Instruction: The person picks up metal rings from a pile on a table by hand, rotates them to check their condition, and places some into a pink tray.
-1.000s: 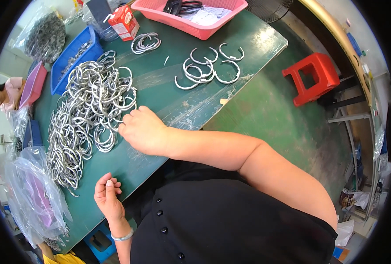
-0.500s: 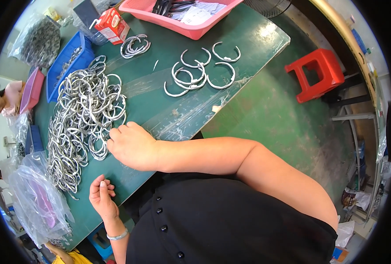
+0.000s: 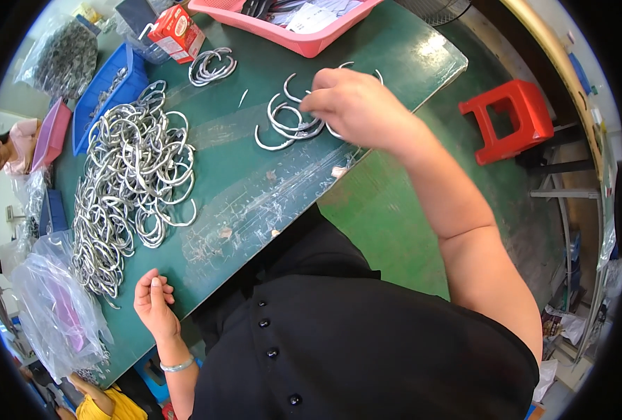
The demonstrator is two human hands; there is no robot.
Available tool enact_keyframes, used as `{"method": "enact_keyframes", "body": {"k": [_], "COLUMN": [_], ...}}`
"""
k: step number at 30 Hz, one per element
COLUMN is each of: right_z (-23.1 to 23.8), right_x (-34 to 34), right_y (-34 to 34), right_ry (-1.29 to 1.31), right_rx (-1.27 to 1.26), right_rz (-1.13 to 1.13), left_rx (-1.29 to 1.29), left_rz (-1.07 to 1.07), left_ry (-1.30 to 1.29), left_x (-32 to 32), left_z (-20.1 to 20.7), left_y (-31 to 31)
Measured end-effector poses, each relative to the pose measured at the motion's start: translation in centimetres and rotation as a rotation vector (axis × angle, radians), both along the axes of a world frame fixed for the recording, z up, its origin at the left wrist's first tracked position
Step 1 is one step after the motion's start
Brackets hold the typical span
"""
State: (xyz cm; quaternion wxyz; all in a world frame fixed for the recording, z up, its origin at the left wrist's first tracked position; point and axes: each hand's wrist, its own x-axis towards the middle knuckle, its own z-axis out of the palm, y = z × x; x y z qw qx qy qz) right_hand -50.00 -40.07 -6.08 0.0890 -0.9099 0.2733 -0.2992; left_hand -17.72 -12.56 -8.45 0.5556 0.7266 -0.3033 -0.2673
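Over the far right part of the green table (image 3: 220,150), my right hand (image 3: 356,108) is bent down with its fingers pinched together. It partly covers a small group of silver open cuff bangles (image 3: 274,148); whatever its fingertips hold is hidden. A large tangled heap of similar bangles (image 3: 139,161) lies on the left of the table. Near that heap's lower end, by the table's front edge, my left hand (image 3: 156,301) has its fingers loosely curled with the thumb against them, and nothing shows in it. A smaller bunch of bangles (image 3: 200,82) lies farther back.
A pink basket (image 3: 311,45) with papers stands at the back, beside a red carton (image 3: 177,33). The blue bin (image 3: 80,133) borders the heap; a clear plastic bag (image 3: 48,315) is at left. A red stool (image 3: 535,115) stands right. Two people are at the left.
My right hand has gone from beside the heap to the small bangle group at far right. One bangle now lies apart at the heap's right edge. My left hand has barely moved.
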Motion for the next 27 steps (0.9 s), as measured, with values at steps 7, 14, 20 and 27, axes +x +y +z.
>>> {"method": "enact_keyframes", "body": {"k": [7, 14, 20, 27], "right_z": [-0.9, 0.2, 1.5, 1.1], "right_x": [-1.1, -0.8, 1.6, 7.3], "right_y": [-1.6, -1.5, 0.6, 6.2], "right_ry": [0.041, -0.100, -0.262, -0.259], "right_rx": [0.113, 0.419, 0.448, 0.517], "right_rz": [0.050, 0.118, 0.314, 0.561], "left_rx": [-0.028, -0.020, -0.030, -0.003], "left_rz": [0.001, 0.018, 0.072, -0.431], "left_ry": [0.017, 0.019, 0.141, 0.437], "left_x": [0.4, 0.1, -1.3, -6.3], "left_z": [-0.3, 0.0, 0.9, 4.5], "left_y": [-0.2, -0.1, -0.8, -5.5]}}
